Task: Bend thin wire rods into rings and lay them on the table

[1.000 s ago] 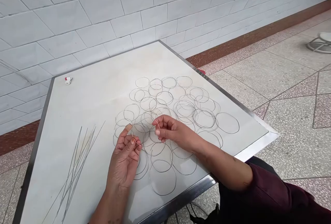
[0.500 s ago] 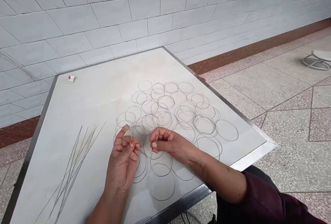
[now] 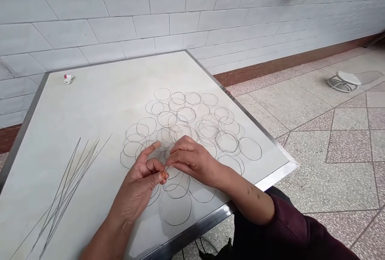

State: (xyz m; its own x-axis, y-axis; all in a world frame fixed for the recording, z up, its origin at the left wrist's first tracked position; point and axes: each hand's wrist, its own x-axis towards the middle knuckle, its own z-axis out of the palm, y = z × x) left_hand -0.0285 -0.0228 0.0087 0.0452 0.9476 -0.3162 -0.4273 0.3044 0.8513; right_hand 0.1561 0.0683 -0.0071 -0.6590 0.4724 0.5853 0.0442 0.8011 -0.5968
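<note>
My left hand [image 3: 141,178] pinches a thin wire [image 3: 165,168] between thumb and fingers, its index finger raised with a tan wrap at the tip. Close against it, my right hand [image 3: 195,158] has its fingertips pressed together on the same wire, palm turned down. Most of that wire is hidden by the fingers. Under and beyond both hands lie many round wire rings [image 3: 261,154], overlapping one another on the white table [image 3: 99,103]. To the left, several straight wires [image 3: 64,190] lie in a loose bundle.
A small white and red object [image 3: 69,79] sits near the table's far left corner. Metal trim [image 3: 267,182] edges the table, and a white tiled wall [image 3: 168,1] stands behind. On the floor at right is a stool [image 3: 345,81].
My right hand has rolled over, palm down, and come up against my left fingertips. The wire between them, seen as a curved loop before, is now mostly covered. The view has shifted right.
</note>
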